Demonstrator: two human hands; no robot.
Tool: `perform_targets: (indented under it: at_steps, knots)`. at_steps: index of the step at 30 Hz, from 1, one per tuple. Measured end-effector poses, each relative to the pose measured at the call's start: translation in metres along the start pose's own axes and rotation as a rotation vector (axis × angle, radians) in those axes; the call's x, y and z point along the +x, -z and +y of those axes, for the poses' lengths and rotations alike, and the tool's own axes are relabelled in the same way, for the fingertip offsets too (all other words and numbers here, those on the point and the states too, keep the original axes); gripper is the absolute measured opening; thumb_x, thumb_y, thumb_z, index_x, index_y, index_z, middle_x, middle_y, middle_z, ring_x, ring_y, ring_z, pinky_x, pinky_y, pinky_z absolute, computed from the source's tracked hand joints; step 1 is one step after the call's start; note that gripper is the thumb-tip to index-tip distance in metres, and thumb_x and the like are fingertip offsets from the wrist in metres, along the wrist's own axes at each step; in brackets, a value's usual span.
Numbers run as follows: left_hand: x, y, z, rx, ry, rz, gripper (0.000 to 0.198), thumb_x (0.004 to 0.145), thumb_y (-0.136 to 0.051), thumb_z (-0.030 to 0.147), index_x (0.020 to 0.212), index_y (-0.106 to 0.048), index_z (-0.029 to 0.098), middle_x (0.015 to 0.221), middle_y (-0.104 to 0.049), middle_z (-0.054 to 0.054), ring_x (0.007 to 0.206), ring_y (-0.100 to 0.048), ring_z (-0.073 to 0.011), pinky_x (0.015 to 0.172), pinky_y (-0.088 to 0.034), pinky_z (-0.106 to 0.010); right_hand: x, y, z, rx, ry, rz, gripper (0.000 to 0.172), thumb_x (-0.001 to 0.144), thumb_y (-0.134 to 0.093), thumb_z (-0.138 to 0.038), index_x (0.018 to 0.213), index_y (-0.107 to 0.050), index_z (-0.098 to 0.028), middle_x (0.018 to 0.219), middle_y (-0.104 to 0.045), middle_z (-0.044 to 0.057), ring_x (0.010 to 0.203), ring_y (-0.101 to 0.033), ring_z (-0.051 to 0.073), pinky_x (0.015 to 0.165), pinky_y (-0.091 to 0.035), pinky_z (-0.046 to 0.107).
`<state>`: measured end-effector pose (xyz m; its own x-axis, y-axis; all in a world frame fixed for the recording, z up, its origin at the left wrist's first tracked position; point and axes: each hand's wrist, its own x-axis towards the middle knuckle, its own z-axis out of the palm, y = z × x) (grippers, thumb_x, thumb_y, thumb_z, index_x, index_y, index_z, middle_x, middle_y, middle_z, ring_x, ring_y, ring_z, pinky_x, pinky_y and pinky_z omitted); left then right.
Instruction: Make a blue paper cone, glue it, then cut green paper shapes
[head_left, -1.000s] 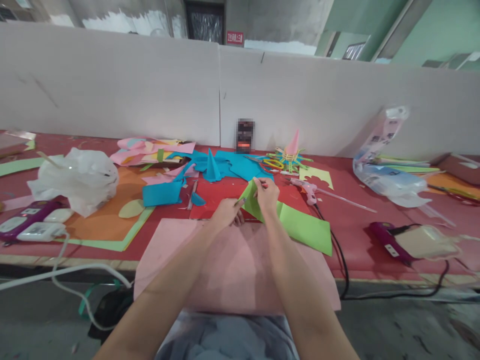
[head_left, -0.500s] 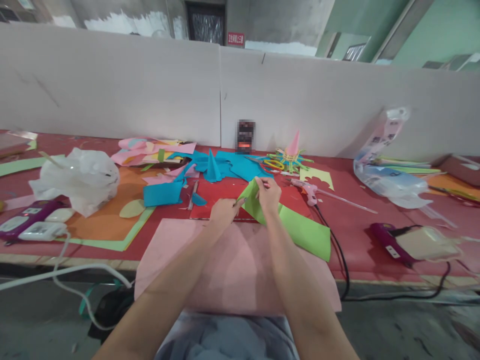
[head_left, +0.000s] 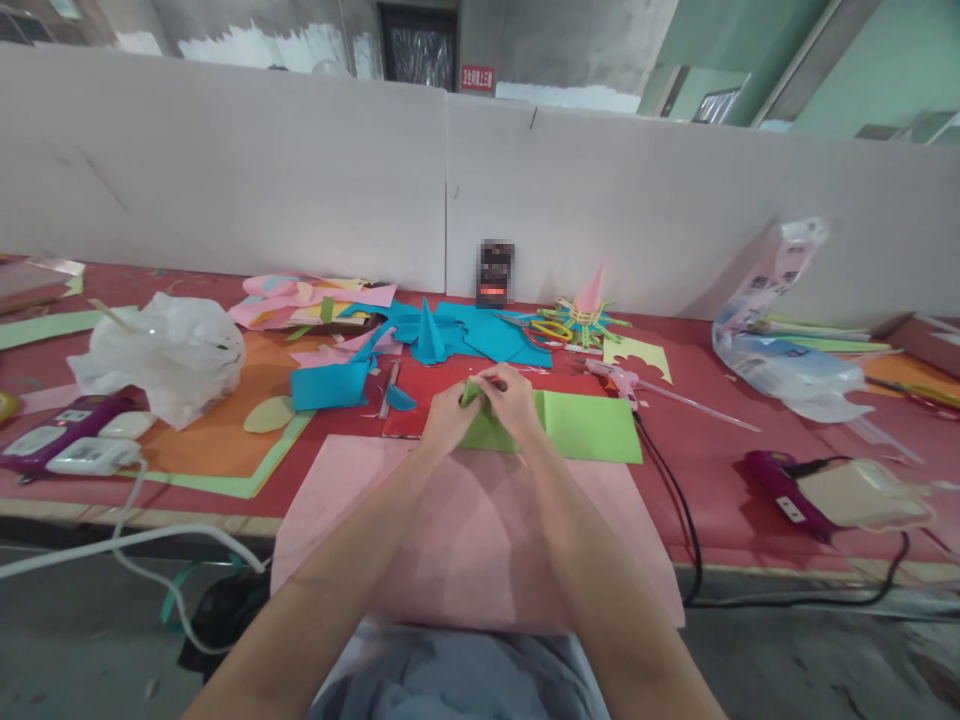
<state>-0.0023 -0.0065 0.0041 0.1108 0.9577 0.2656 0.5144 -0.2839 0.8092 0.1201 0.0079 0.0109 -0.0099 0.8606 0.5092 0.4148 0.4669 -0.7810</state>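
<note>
Both hands are closed on a strip of bright green paper (head_left: 592, 428), near its left end. My left hand (head_left: 448, 415) pinches the curled left edge, and my right hand (head_left: 512, 400) grips it just beside, fingertips close together. The strip's right part lies out flat, with a crease near its middle. Beneath it are a red sheet (head_left: 420, 385) and a large pink sheet (head_left: 465, 540) at the table's front edge. Beyond my hands stand a blue paper cone (head_left: 430, 335) and a pink cone (head_left: 592, 292) on a ring of coloured strips. My fingers hide the strip's left end.
Yellow-handled scissors (head_left: 551, 328) lie behind my hands; a pink glue gun (head_left: 619, 378) with a black cord is to the right. Power strips (head_left: 60, 435) and a crumpled white plastic bag (head_left: 165, 350) sit left. A white partition (head_left: 225, 170) runs along the back.
My hands have drawn closer together, my right hand moving left. The green strip has shifted left, and its right part now lies straighter instead of slanting towards me.
</note>
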Motion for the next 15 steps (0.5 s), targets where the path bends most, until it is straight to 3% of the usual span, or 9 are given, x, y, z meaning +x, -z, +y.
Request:
perform_targets:
  at_steps: [5,15]
  knots:
    - [0.003,-0.0011,-0.0046,-0.032,0.108,-0.007,0.036,0.075,-0.045,0.043,0.052,-0.04,0.016,0.051,-0.031,0.004,0.052,-0.031,-0.0085,0.048,-0.02,-0.022,-0.0026,-0.0042,-0.002,0.065,0.004,-0.01,0.027,0.076,-0.052,-0.045,0.071,-0.062,-0.02,0.075,-0.062,0.002,0.07,-0.057,0.014,0.063,-0.044,0.025]
    - [0.0074,0.0016,-0.0078,0.073,0.136,-0.075,0.04,0.071,-0.049,0.047,0.048,-0.039,0.016,0.048,-0.031,0.003,0.049,-0.034,-0.0094,0.047,-0.019,-0.023,-0.002,-0.007,0.0051,-0.02,-0.036,0.083,0.03,0.076,-0.052,-0.048,0.073,-0.063,-0.02,0.075,-0.064,0.002,0.068,-0.056,0.014,0.064,-0.043,0.025]
